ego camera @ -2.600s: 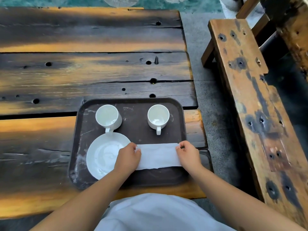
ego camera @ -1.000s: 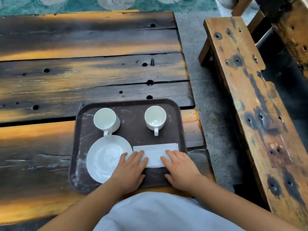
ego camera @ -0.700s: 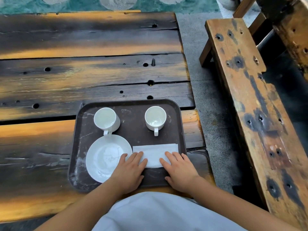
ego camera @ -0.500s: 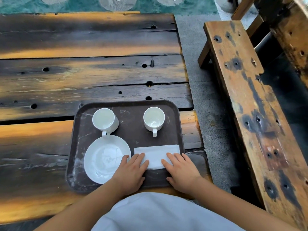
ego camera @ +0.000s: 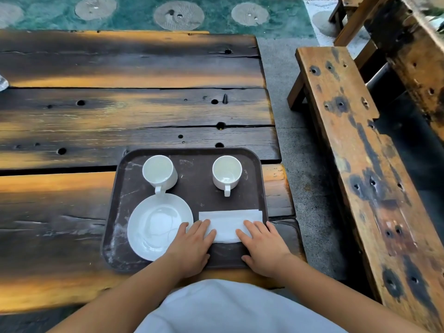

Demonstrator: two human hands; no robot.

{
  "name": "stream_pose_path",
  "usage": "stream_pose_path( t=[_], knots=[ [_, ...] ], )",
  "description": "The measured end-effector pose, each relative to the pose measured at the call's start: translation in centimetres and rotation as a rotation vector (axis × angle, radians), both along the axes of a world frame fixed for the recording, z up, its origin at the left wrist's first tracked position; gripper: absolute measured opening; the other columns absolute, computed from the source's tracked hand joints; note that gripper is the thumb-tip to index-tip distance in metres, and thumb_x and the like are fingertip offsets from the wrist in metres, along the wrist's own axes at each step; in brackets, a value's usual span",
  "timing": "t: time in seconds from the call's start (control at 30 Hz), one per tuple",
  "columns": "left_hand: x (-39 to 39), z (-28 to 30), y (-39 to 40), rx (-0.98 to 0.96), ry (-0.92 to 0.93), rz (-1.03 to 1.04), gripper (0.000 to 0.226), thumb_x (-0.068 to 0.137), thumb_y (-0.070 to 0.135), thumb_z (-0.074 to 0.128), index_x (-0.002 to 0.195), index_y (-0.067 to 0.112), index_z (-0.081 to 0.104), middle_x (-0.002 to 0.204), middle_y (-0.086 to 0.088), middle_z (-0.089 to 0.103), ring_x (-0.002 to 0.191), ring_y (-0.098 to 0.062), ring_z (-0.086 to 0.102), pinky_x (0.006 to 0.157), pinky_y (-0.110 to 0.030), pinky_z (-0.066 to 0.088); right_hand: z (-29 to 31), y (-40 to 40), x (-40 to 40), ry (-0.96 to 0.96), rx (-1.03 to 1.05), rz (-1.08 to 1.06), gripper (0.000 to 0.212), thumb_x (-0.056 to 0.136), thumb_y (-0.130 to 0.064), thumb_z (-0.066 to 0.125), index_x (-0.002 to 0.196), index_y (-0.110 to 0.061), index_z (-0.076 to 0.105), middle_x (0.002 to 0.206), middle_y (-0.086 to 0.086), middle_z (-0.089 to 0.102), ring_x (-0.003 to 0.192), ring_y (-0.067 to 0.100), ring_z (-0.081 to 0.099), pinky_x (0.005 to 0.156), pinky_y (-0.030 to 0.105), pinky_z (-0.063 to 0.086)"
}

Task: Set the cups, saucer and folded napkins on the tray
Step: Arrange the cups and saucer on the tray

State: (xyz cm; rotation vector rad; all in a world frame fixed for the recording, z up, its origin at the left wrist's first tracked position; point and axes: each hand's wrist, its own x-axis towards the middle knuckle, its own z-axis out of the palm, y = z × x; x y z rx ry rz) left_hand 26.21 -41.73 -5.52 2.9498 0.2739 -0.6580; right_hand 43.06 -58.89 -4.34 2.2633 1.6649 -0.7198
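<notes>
two white ceramic cups (ego camera: 159,171) (ego camera: 226,173), the round white saucer (ego camera: 156,225) and the folded white paper napkin (ego camera: 229,223) already sat on the dark brown tray (ego camera: 194,186); left hand (ego camera: 192,246) and right hand (ego camera: 263,243) pressed the napkin flat, fingers extended, gripping nothing; little seemed left.

Reads to me as outdoor café or garden seating spot. Bench (ego camera: 134,111) under my view is rough weathered planks, scorched dark, bored with holes. Matching plank seat (ego camera: 355,150) to right, more timber furniture behind it. Grey concrete paving (ego camera: 295,145) between them. Beyond far edge I see green water (ego camera: 134,13) with round stepping stones (ego camera: 179,15). Brown serving tray (ego camera: 192,162) with white cups suggests service setting.
</notes>
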Motion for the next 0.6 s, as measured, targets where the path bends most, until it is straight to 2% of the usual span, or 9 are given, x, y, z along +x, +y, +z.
stream_pose_path(
  t=[0.2,0.43,0.6],
  knots=[
    [-2.1,1.9,0.4,-0.037,-0.025,0.19,0.066,0.093,0.046,0.045,0.15,0.023,0.023,0.162,-0.012,0.014,0.146,-0.029,0.016,0.114,-0.052,0.019,0.8,1.1,-1.5,0.071,0.076,-0.137,0.074,0.092,-0.058,0.044,0.155,-0.029,0.015,0.164,0.005,0.016,0.148,0.024,0.015,0.12,0.047,0.011],
    [-7.9,2.9,3.9,-0.066,0.026,0.416,0.066,0.095,0.053,0.041,0.152,0.026,0.019,0.164,-0.01,0.004,0.15,-0.03,0.006,0.115,-0.05,0.019,1.4,5.2,-4.6,0.134,0.07,-0.121,0.08,0.091,-0.057,0.051,0.155,-0.029,0.013,0.165,0.005,0.009,0.15,0.024,0.011,0.121,0.046,0.011],
    [-11.3,2.4,6.8,-0.081,0.082,0.429,0.066,0.095,0.054,0.041,0.153,0.031,0.02,0.164,-0.01,0.002,0.15,-0.033,0.001,0.118,-0.049,0.016,1.3,8.5,-8.0,0.125,0.067,-0.049,0.081,0.089,-0.056,0.054,0.155,-0.029,0.015,0.165,0.008,0.009,0.15,0.025,0.01,0.122,0.048,0.011]
  ],
)
